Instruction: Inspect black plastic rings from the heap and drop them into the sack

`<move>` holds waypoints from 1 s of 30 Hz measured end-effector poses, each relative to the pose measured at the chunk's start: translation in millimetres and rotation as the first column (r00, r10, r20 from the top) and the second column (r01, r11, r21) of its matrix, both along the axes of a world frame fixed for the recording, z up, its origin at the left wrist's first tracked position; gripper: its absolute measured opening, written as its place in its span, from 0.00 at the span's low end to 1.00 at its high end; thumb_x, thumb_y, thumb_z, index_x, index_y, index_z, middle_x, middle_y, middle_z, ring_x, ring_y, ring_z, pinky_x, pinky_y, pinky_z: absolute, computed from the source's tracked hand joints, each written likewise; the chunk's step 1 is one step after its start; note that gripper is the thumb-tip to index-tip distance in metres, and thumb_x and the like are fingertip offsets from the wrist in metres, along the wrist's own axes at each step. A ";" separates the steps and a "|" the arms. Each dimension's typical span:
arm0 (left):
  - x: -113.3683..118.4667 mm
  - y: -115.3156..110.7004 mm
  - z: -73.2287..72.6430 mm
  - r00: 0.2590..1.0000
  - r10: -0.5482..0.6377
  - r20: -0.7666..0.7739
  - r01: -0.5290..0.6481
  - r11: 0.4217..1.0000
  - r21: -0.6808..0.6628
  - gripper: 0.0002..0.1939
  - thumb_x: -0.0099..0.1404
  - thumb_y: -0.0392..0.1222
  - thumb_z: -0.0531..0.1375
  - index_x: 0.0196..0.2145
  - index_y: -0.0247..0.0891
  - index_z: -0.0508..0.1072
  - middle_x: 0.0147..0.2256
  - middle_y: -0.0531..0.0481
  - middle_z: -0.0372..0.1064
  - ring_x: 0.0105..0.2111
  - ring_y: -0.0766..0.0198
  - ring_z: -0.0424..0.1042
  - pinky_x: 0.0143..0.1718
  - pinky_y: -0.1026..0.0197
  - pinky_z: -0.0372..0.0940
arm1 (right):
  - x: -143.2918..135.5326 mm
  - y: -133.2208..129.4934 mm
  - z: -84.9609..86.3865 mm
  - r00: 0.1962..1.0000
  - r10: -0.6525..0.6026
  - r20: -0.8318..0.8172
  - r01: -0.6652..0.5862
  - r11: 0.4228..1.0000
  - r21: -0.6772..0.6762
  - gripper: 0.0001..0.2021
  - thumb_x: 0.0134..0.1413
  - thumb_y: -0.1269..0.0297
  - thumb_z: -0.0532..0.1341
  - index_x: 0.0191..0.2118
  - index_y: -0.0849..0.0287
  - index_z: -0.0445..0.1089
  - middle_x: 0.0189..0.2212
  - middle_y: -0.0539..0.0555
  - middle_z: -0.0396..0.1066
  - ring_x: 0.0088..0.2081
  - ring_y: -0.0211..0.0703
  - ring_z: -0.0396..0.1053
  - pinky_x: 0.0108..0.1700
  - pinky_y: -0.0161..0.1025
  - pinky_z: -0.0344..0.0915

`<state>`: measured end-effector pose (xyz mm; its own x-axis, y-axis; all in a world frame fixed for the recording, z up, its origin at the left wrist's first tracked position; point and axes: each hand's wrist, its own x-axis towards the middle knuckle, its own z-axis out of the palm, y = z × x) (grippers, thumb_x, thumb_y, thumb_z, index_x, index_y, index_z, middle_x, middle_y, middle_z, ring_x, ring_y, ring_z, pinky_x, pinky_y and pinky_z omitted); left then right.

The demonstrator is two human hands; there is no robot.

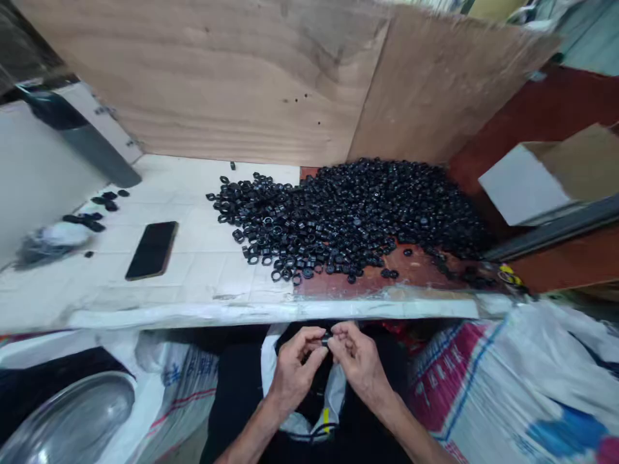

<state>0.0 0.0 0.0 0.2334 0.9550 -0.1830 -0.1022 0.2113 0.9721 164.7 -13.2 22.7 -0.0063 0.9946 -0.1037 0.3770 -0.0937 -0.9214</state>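
Note:
Below the table's front edge, my left hand (296, 367) and my right hand (360, 366) meet over my lap. Fingers and thumbs of both are pinched on one small black plastic part (326, 338), mostly covered by the fingertips. An open white bag (337, 386) with a dark inside sits right under the hands. Beyond them on the table lies a large heap of small black parts (358, 206), many ring-shaped and some round like caps, with loose ones along its near side.
A phone (152, 250) lies on the white left part of the table (203, 258). A wooden board (232, 84) stands behind. A grey tube (99, 151) leans at left, a cardboard box (527, 183) sits at right. Woven sacks (483, 380) and a metal bowl (72, 419) flank my lap.

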 end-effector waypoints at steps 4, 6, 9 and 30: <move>-6.5 -2.8 -2.9 0.998 0.022 0.061 -0.017 0.996 -0.083 0.14 0.61 0.45 0.65 0.43 0.36 0.74 0.36 0.47 0.76 0.37 0.60 0.77 0.41 0.61 0.73 | -13.7 -4.8 9.3 0.996 0.003 0.094 -0.009 0.998 0.069 0.07 0.62 0.63 0.57 0.38 0.59 0.70 0.31 0.52 0.68 0.30 0.40 0.68 0.35 0.36 0.65; -11.3 -7.5 -9.8 0.998 0.033 0.046 -0.031 0.999 -0.043 0.13 0.63 0.46 0.63 0.42 0.36 0.73 0.38 0.46 0.76 0.37 0.60 0.77 0.40 0.60 0.74 | -25.2 -7.4 7.6 0.998 -0.037 0.050 0.038 0.999 -0.018 0.07 0.62 0.62 0.57 0.37 0.59 0.69 0.28 0.51 0.67 0.27 0.39 0.67 0.32 0.36 0.64; -23.7 -16.6 -23.9 0.997 0.020 -0.070 -0.007 0.986 0.169 0.09 0.67 0.43 0.59 0.42 0.36 0.73 0.44 0.43 0.75 0.42 0.58 0.77 0.45 0.57 0.74 | -45.6 -12.3 1.2 0.982 -0.144 -0.121 0.112 0.965 -0.238 0.08 0.60 0.59 0.58 0.36 0.59 0.67 0.21 0.46 0.64 0.21 0.36 0.63 0.26 0.34 0.62; -18.8 117.2 11.7 0.566 0.405 -0.718 0.228 0.760 0.609 0.11 0.67 0.37 0.57 0.46 0.39 0.75 0.37 0.46 0.64 0.35 0.60 0.70 0.34 0.60 0.68 | 21.3 99.9 2.7 0.732 -0.308 0.608 0.095 0.929 0.357 0.05 0.59 0.64 0.57 0.39 0.58 0.67 0.38 0.57 0.69 0.39 0.49 0.71 0.41 0.43 0.68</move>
